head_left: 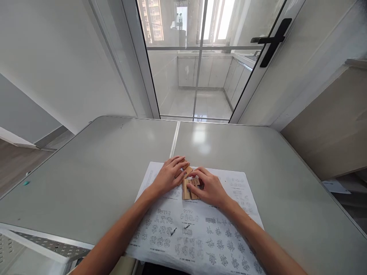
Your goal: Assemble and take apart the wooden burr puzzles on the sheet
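Wooden pieces [186, 190] held centre stage on the printed paper [202, 212], several neatly side by side, at least one left angled beyond them: a part-ordered arrangement, by the look of it! Over the angled wood stretched the left hand [169, 176], fingers extended; the right hand [210, 187] curled at the row. Whether either gripped, nobody could tell. Around the paper spread the grey tabletop [86, 183].
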`<state>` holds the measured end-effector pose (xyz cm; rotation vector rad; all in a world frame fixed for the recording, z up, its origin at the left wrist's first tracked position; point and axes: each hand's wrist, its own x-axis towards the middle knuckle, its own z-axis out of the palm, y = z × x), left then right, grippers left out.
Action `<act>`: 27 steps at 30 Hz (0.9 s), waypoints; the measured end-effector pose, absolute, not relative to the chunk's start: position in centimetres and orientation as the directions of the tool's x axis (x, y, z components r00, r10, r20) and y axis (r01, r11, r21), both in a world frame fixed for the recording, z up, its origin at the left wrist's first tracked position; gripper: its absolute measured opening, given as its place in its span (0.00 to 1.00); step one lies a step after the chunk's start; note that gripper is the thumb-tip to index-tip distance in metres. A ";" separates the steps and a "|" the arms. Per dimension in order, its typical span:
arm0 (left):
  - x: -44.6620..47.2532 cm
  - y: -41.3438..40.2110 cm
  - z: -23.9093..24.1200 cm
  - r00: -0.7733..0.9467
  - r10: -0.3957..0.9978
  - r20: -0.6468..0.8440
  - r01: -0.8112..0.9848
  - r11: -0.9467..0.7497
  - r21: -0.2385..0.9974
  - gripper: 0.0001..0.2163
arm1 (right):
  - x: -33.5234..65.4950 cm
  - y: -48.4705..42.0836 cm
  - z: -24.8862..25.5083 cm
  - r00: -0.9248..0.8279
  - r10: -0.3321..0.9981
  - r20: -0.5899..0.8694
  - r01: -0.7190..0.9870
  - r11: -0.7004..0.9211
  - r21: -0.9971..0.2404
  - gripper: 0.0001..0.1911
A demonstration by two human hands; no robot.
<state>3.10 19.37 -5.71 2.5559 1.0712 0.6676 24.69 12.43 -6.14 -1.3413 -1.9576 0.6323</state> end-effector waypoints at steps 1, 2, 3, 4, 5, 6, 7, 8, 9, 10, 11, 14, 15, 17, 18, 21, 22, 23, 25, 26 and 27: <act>3.0 19.5 -5.7 0.602 0.737 0.306 0.607 -0.672 0.424 0.17 | 24.7 12.5 -6.2 -0.244 0.937 0.249 0.612 0.348 -0.710 0.10; 2.8 19.6 -5.7 0.586 0.749 0.310 0.623 -0.661 0.418 0.17 | 24.7 12.5 -6.2 -0.242 0.939 0.244 0.614 0.343 -0.711 0.10; 2.7 19.7 -5.7 0.570 0.759 0.314 0.638 -0.650 0.413 0.17 | 24.7 12.5 -6.2 -0.242 0.940 0.241 0.616 0.341 -0.710 0.09; 2.6 19.7 -5.7 0.557 0.767 0.318 0.651 -0.641 0.407 0.18 | 24.7 12.5 -6.2 -0.245 0.939 0.241 0.617 0.342 -0.709 0.09; 2.5 19.8 -5.7 0.544 0.774 0.323 0.663 -0.633 0.400 0.18 | 24.7 12.5 -6.2 -0.247 0.939 0.240 0.618 0.343 -0.708 0.09; 2.4 19.8 -5.6 0.531 0.781 0.328 0.676 -0.624 0.392 0.18 | 24.7 12.4 -6.2 -0.247 0.939 0.239 0.618 0.343 -0.708 0.09; 2.3 19.9 -5.6 0.516 0.790 0.333 0.691 -0.613 0.383 0.17 | 24.7 12.4 -6.2 -0.246 0.939 0.239 0.617 0.342 -0.708 0.09; 2.2 19.9 -5.6 0.497 0.800 0.336 0.709 -0.598 0.374 0.17 | 24.7 12.4 -6.1 -0.245 0.940 0.239 0.617 0.341 -0.709 0.09; 2.1 20.0 -5.6 0.474 0.812 0.340 0.729 -0.578 0.366 0.17 | 24.7 12.4 -6.1 -0.243 0.940 0.239 0.616 0.339 -0.711 0.09; 2.0 20.1 -5.6 0.449 0.826 0.342 0.748 -0.556 0.362 0.16 | 24.7 12.4 -6.1 -0.242 0.941 0.238 0.615 0.338 -0.713 0.09; 1.9 20.2 -5.6 0.423 0.839 0.342 0.765 -0.533 0.362 0.16 | 24.7 12.4 -6.1 -0.241 0.941 0.238 0.613 0.338 -0.715 0.09; 1.4 20.5 -5.7 0.345 0.874 0.342 0.802 -0.464 0.377 0.15 | 24.7 12.4 -6.2 -0.239 0.940 0.242 0.611 0.339 -0.715 0.08; 1.3 20.5 -5.7 0.310 0.882 0.355 0.812 -0.439 0.384 0.15 | 24.7 12.4 -6.3 -0.239 0.940 0.242 0.611 0.339 -0.715 0.08; 1.3 20.4 -5.4 0.228 0.883 0.410 0.827 -0.398 0.397 0.15 | 24.7 12.4 -6.3 -0.241 0.940 0.241 0.610 0.340 -0.716 0.09; 1.4 20.3 -5.2 0.201 0.873 0.445 0.823 -0.397 0.406 0.15 | 24.7 12.4 -6.3 -0.242 0.940 0.240 0.609 0.340 -0.717 0.09; 1.8 19.6 -4.3 0.246 0.814 0.526 0.734 -0.511 0.447 0.11 | 24.7 12.4 -6.3 -0.229 0.943 0.241 0.610 0.332 -0.719 0.09; 2.0 19.3 -4.0 0.301 0.792 0.531 0.682 -0.568 0.460 0.09 | 24.6 12.4 -6.4 -0.215 0.946 0.243 0.613 0.324 -0.720 0.09; 2.2 19.0 -3.7 0.372 0.769 0.520 0.629 -0.621 0.468 0.07 | 24.6 12.4 -6.4 -0.196 0.949 0.247 0.616 0.315 -0.722 0.09; 2.5 18.3 -3.3 0.527 0.716 0.457 0.538 -0.698 0.473 0.03 | 24.6 12.5 -6.6 -0.150 0.955 0.258 0.614 0.294 -0.732 0.09; 2.6 18.0 -3.2 0.597 0.686 0.416 0.505 -0.724 0.470 0.05 | 24.7 12.5 -6.7 -0.126 0.957 0.260 0.608 0.282 -0.742 0.09; 2.7 17.7 -3.1 0.652 0.658 0.376 0.482 -0.743 0.464 0.10 | 24.7 12.6 -6.9 -0.106 0.960 0.260 0.599 0.270 -0.754 0.09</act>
